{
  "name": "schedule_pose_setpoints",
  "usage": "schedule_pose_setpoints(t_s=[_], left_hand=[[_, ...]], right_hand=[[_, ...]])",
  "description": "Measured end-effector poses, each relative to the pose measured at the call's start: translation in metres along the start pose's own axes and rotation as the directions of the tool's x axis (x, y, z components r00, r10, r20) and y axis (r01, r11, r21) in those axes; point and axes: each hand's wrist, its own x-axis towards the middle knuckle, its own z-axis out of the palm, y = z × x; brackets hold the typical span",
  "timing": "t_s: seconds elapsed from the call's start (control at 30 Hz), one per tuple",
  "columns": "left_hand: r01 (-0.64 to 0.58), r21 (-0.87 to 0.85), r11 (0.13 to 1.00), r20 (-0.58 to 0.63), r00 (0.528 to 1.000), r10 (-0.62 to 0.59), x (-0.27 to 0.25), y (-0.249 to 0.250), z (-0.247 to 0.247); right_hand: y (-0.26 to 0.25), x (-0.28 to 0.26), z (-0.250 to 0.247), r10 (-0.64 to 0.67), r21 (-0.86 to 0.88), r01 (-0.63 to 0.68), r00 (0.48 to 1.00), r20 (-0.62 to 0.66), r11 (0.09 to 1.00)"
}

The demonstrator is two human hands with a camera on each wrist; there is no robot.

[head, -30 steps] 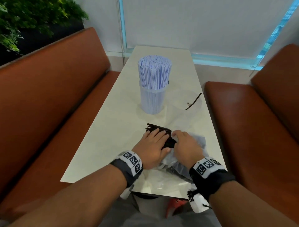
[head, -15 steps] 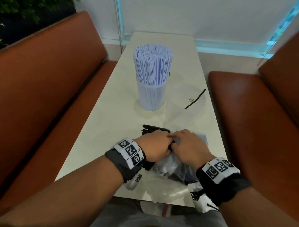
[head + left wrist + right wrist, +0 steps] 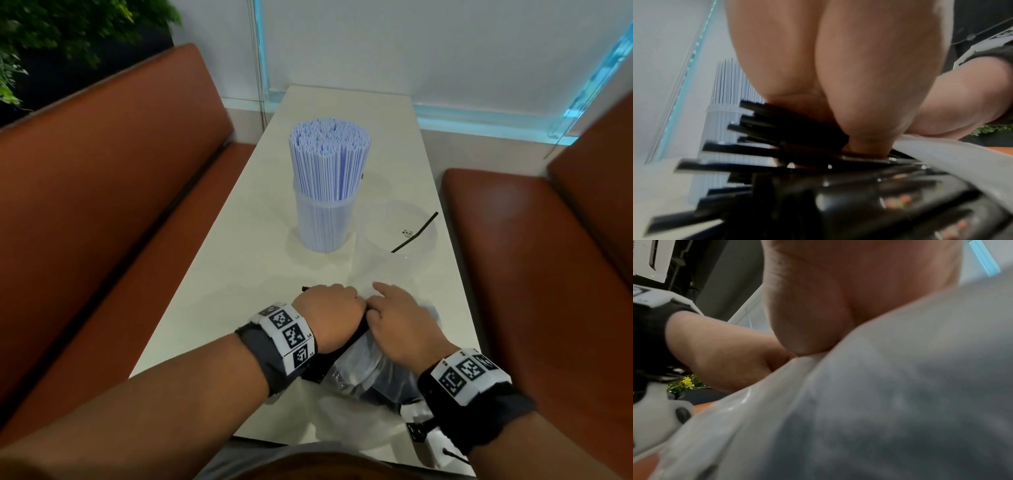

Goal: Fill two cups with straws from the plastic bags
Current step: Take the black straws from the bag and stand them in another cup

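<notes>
Just beside the fingers (image 3: pixel 380 289), a thin, crinkled clear plastic bag (image 3: pixel 363 370) holds glossy black plastic straws (image 3: pixel 760 164). Beyond them stands a translucent plastic cup (image 3: pixel 323 222) on a smooth, pale, faintly glossy bench (image 3: pixel 239 240).

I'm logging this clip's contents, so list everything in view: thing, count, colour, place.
Table: one, off-white, between the benches.
Full cup: one, clear, mid-table, packed with upright blue-and-white straws.
Second cup: one, clear, right of the full cup, holding one black straw.
Black straws: a bundle, near edge of the table, ends sticking out of the bag.
Plastic bag: one, clear, near edge, under the hands.
Benches: two, reddish-brown, either side.
Plant: one, green, top left.
Wrist bands: two, black with white markers.
Left hand: its grip is round the black straws.
Right hand: on the bag, forefinger out; its grip is hidden.
</notes>
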Motion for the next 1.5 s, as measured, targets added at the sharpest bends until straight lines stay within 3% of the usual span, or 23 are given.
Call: schedule_pose_setpoints(t_s=[0.17, 0.37, 0.67, 1.03, 1.1, 1.13, 1.2, 1.23, 1.27, 1.37, 1.47, 1.5], left_hand=[[-0.028, 0.111, 0.993, -0.031, 0.999, 0.031, -0.002, -0.011, -0.003], [-0.048, 0.136, 0.990, 0.022, 0.999, 0.046, -0.001, -0.022, -0.001], [-0.001, 0.193, 0.981, -0.005, 1.000, 0.002, -0.007, -0.044, -0.007], [0.073, 0.184, 0.980, 0.010, 0.997, -0.076, -0.048, -0.130, -0.021], [0.111, 0.138, 0.984, -0.021, 0.994, -0.109, -0.056, -0.144, -0.025], [0.133, 0.108, 0.985, -0.046, 0.991, -0.128, -0.059, -0.148, -0.026], [0.159, 0.027, 0.987, -0.098, 0.983, -0.155, -0.061, -0.145, -0.030], [0.150, -0.014, 0.989, -0.120, 0.981, -0.151, -0.059, -0.138, -0.032], [0.129, -0.046, 0.991, -0.143, 0.981, -0.134, -0.055, -0.127, -0.034], [0.054, -0.095, 0.994, -0.228, 0.971, -0.075, -0.038, -0.088, -0.043], [0.035, -0.109, 0.993, -0.319, 0.945, -0.068, -0.024, -0.064, -0.050], [0.030, -0.107, 0.994, -0.352, 0.934, -0.066, -0.020, -0.059, -0.052]], right_hand=[[-0.004, 0.000, -0.001, -0.041, 0.133, 0.043, 0.999, -0.021, 0.990], [-0.003, 0.008, 0.001, -0.075, 0.116, 0.081, 0.996, -0.055, 0.990], [0.001, 0.012, 0.005, 0.035, 0.166, -0.017, 0.993, -0.109, 0.986], [0.010, 0.015, 0.007, 0.049, 0.222, -0.016, 0.988, -0.145, 0.975], [0.004, 0.009, 0.002, 0.052, 0.278, 0.022, 0.965, -0.258, 0.960], [-0.001, 0.005, -0.003, 0.076, 0.340, 0.062, 0.923, -0.378, 0.938], [-0.015, 0.000, -0.014, 0.138, 0.494, 0.238, 0.781, -0.609, 0.837], [-0.023, 0.000, -0.020, 0.167, 0.558, 0.324, 0.736, -0.656, 0.764], [-0.030, 0.002, -0.026, 0.185, 0.616, 0.374, 0.734, -0.654, 0.693], [-0.045, 0.009, -0.038, 0.178, 0.730, 0.336, 0.831, -0.527, 0.595], [-0.042, 0.011, -0.046, 0.318, 0.759, 0.374, 0.743, -0.590, 0.533], [-0.042, 0.011, -0.049, 0.332, 0.766, 0.378, 0.736, -0.590, 0.521]])
